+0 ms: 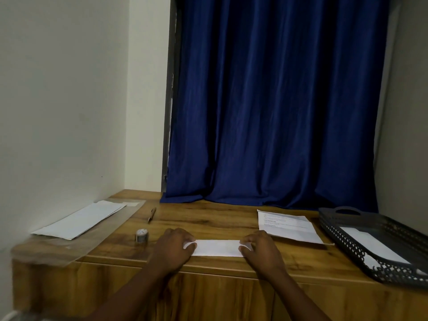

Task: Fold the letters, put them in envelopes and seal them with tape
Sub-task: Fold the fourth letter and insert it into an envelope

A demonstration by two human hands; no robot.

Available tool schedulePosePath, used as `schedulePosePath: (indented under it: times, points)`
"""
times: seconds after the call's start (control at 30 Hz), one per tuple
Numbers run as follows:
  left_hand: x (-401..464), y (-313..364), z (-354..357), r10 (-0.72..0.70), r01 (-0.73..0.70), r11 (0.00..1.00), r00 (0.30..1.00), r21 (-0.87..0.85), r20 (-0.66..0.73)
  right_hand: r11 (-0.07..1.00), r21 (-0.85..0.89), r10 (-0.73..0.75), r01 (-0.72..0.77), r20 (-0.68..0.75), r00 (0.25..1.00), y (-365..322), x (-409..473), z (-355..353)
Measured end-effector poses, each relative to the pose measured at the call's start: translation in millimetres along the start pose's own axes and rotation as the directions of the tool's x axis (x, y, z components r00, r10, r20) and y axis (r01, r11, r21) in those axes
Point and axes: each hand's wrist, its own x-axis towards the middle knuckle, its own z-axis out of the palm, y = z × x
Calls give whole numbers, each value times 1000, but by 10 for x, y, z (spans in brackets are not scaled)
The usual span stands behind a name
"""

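A folded letter is held flat at the near edge of the tabletop, midway along it. Its left end is pinched by the left hand, its right end by the right hand. Tape roll stands just left; envelopes lie toward the far left corner.

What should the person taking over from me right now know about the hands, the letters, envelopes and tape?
Left hand and right hand each hold one end of a folded letter at the desk's front edge.
Unfolded letters lie to the right; envelopes lie far left; the tape roll stands left of the left hand.
A white envelope or sheet lies in the tray.
Left: finish this fold, insert it in an envelope, tape it, then the remaining letters.
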Motion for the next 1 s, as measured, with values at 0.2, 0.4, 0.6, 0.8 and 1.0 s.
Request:
schedulePosePath:
  times: [0.2,0.4,0.6,0.8,1.0]
  points:
    - [41,43,41,34,-74,975,982,209,186,988,-98,-118,117,-7,993,-69,-13,-16]
    - [37,208,157,95,-162,973,931,166,352,851,-459,-234,254,99,967,-437,9,2]
    - [0,195,146,122,-203,965,909,167,398,960,-105,-197,259,399,895,-852,-196,329]
    - [1,183,121,99,-193,963,902,187,420,961,-134,-139,240,517,845,-575,-93,176]
    - [-38,215,17,95,-187,971,875,151,475,957,-221,-51,187,506,861,-229,-19,-18]
